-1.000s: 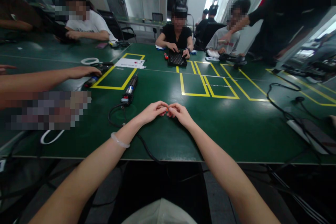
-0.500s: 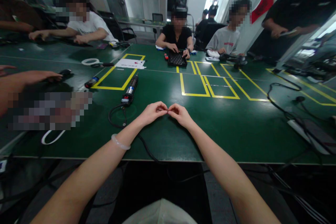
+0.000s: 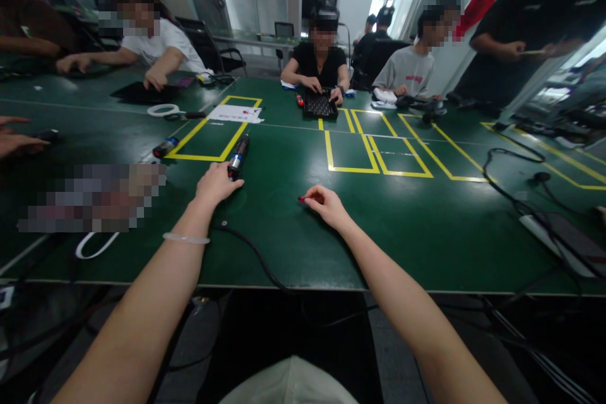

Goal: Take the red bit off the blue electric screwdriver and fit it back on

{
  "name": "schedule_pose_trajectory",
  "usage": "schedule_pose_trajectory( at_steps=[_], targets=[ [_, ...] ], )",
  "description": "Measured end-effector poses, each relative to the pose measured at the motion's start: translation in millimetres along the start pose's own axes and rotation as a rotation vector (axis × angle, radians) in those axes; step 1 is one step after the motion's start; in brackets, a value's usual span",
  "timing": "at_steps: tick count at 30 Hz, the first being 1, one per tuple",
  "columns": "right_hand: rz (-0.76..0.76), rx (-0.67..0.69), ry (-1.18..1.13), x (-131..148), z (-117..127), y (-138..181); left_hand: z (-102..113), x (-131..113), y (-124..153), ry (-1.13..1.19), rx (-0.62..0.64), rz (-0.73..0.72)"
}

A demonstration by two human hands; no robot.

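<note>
My left hand [image 3: 216, 184] is at the rear end of an electric screwdriver [image 3: 239, 154], its fingers around the tool's near end and the thumb sticking out to the right. The screwdriver lies on the green table with its thin tip pointing away from me, and my hand covers its tail. My right hand [image 3: 322, 203] rests over the middle of the table, thumb and fingertips pinched on a small red-and-black piece [image 3: 302, 199]. That piece is too small to name; its dark end points left. A black cable [image 3: 246, 238] runs from near my left wrist to the front edge.
Yellow tape outlines [image 3: 353, 170] mark the green table [image 3: 426, 227]. Left of the screwdriver lie a dark cylindrical tool [image 3: 165, 148], a white cable coil [image 3: 163, 110] and a paper sheet [image 3: 235, 114]. A person opposite handles a black tray [image 3: 320, 105]. Cables [image 3: 502, 186] lie at right.
My left hand has left my right hand and moved left onto the screwdriver. The small red-and-black piece now shows in my right fingertips. At left, a co-worker's hand has drawn back.
</note>
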State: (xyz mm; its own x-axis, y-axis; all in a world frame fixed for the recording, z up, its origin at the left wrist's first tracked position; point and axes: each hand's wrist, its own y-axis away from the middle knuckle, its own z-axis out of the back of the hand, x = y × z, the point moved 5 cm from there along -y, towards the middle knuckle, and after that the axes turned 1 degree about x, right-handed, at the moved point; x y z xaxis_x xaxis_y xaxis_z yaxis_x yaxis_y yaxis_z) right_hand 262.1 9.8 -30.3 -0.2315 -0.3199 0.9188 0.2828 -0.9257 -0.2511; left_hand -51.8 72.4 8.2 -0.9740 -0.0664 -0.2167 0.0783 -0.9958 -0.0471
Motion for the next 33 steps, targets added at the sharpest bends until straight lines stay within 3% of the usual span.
schedule_pose_trajectory(
  at_steps=[6, 12, 19, 28, 33],
  targets=[
    [0.009, -0.019, 0.014, 0.5, -0.8, 0.4, -5.2, -23.2, 11.8, -0.01, -0.011, -0.058],
    [0.061, -0.032, 0.074, 7.4, -0.1, 0.9, -14.1, -83.9, 46.4, -0.05, -0.017, -0.217],
    [0.148, -0.029, 0.146, 12.4, -0.6, 3.0, -26.1, -143.0, 83.9, 0.02, 0.097, -0.399],
    [0.17, 0.011, 0.303, 18.2, -2.2, 2.7, -28.2, -156.1, 94.8, 0.066, 0.114, -0.454],
    [0.169, 0.014, 0.369, 20.6, -3.1, 3.9, -25.4, -158.5, 98.4, 0.017, 0.048, -0.46]
  ],
)
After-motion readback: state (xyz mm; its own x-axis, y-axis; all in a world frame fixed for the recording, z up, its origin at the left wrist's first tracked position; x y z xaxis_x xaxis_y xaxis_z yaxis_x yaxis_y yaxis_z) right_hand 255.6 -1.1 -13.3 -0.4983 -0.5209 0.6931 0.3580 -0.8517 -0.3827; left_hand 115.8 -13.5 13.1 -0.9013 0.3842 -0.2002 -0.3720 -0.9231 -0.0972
